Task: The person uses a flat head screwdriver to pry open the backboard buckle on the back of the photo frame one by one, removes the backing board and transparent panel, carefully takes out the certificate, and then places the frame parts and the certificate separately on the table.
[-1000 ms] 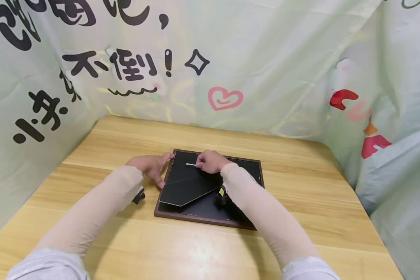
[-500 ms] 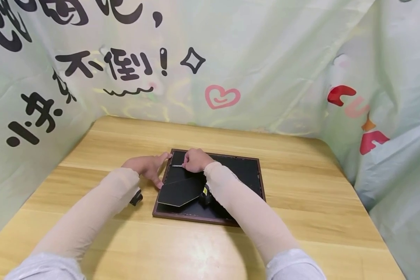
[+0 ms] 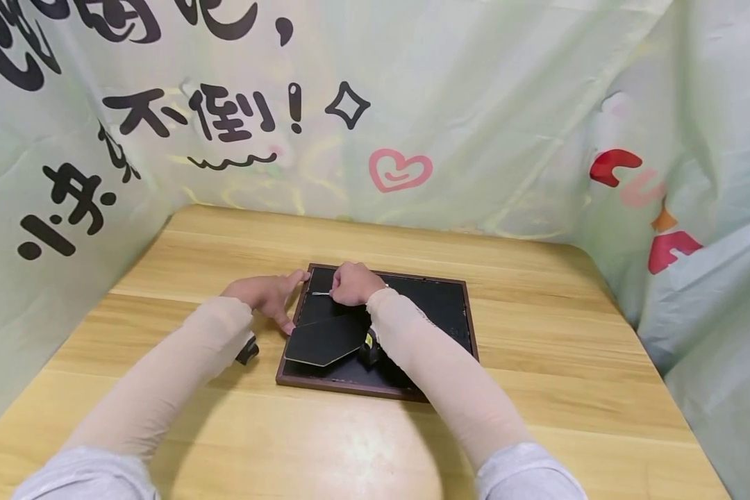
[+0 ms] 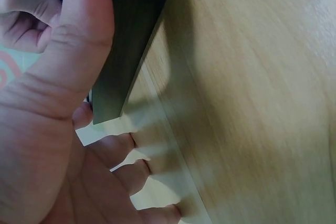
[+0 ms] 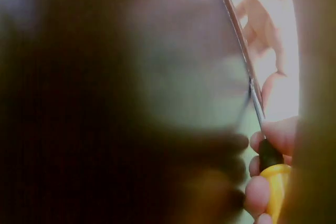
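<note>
A picture frame (image 3: 434, 309) with a black back and brown rim lies back-up on the wooden table. Its stand flap (image 3: 325, 342) slants across the left half. My right hand (image 3: 355, 284) grips a screwdriver (image 5: 276, 184) by its yellow-and-black handle. The thin metal shaft (image 3: 321, 294) points left, its tip at the inner side of the left rim. My left hand (image 3: 264, 294) is spread along that left side, thumb and forefinger touching the rim. In the left wrist view the thumb (image 4: 86, 19) lies against the frame's edge (image 4: 131, 40) and the other fingers extend over the table.
Wooden table surface (image 3: 537, 347) surrounds the frame. Printed cloth (image 3: 475, 125) hangs behind the table and along both sides. A dark wrist camera (image 3: 369, 351) on my right wrist sits low over the frame's back.
My right hand has moved left with the screwdriver, bringing its tip to the left rim, and has stayed about there over the last half second. The left hand has kept its place.
</note>
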`<move>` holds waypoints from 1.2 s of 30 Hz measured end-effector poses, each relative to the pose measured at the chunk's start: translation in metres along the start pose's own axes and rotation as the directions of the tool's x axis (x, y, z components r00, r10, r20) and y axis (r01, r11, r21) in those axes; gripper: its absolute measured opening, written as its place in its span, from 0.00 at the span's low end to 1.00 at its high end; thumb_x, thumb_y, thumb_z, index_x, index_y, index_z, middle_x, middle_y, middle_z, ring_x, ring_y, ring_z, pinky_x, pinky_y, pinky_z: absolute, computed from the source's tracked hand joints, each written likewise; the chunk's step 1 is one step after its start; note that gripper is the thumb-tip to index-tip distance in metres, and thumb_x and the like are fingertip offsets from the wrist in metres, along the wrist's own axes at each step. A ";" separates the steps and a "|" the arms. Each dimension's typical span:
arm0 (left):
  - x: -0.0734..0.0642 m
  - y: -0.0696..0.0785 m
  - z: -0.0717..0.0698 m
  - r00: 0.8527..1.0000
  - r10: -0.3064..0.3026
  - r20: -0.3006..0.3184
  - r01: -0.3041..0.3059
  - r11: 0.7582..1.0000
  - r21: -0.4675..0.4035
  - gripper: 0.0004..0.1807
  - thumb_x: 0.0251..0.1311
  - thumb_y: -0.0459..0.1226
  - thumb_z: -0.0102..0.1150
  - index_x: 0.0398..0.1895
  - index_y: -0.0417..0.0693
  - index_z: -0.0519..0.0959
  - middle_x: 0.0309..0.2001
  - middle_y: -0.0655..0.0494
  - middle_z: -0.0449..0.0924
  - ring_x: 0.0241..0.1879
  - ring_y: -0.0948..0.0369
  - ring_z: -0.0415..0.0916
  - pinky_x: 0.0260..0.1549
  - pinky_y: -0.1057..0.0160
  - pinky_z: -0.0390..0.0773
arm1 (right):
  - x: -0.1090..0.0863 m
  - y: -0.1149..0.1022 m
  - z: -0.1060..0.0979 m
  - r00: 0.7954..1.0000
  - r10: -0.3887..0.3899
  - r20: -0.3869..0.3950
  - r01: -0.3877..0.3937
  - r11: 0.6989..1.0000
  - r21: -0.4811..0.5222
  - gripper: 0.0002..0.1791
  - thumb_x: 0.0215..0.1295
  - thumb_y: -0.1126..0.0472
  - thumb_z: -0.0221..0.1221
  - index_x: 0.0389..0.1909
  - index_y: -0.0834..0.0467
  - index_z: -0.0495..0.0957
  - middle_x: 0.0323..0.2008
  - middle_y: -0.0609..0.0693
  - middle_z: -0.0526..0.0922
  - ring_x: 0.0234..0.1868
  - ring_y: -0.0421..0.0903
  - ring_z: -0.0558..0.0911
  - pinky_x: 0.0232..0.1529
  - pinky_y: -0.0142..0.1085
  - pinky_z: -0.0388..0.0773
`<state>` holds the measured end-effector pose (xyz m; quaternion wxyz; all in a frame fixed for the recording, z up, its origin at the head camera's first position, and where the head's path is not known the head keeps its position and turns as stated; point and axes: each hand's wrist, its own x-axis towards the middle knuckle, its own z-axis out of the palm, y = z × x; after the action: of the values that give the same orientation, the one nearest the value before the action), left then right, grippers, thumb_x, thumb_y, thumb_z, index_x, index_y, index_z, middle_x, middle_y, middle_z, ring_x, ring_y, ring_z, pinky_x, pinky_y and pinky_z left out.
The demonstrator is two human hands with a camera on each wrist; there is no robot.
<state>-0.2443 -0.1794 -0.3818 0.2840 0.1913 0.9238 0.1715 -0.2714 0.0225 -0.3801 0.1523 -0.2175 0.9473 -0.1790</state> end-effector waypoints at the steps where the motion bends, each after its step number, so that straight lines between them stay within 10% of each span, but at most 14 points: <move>1: 0.001 0.000 0.001 1.000 0.003 0.000 -0.002 1.000 0.008 0.65 0.36 0.50 0.79 0.72 0.46 0.43 0.66 0.30 0.61 0.66 0.39 0.59 0.63 0.42 0.58 | -0.001 0.000 0.000 1.000 0.001 0.001 -0.001 1.000 -0.004 0.11 0.61 0.55 0.61 0.20 0.51 0.81 0.22 0.43 0.80 0.27 0.43 0.76 0.26 0.34 0.73; 36: 0.005 -0.006 0.002 1.000 0.025 0.009 -0.025 1.000 -0.016 0.67 0.36 0.49 0.79 0.74 0.45 0.42 0.69 0.27 0.53 0.69 0.37 0.50 0.65 0.40 0.51 | 0.003 0.008 0.002 0.998 -0.058 0.036 0.056 0.997 0.050 0.14 0.66 0.55 0.57 0.21 0.53 0.80 0.21 0.44 0.79 0.26 0.43 0.76 0.27 0.34 0.71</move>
<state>-0.2484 -0.1817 -0.3879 0.2876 0.2011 0.9186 0.1817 -0.2760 0.0277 -0.3859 0.1700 -0.2441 0.9330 -0.2024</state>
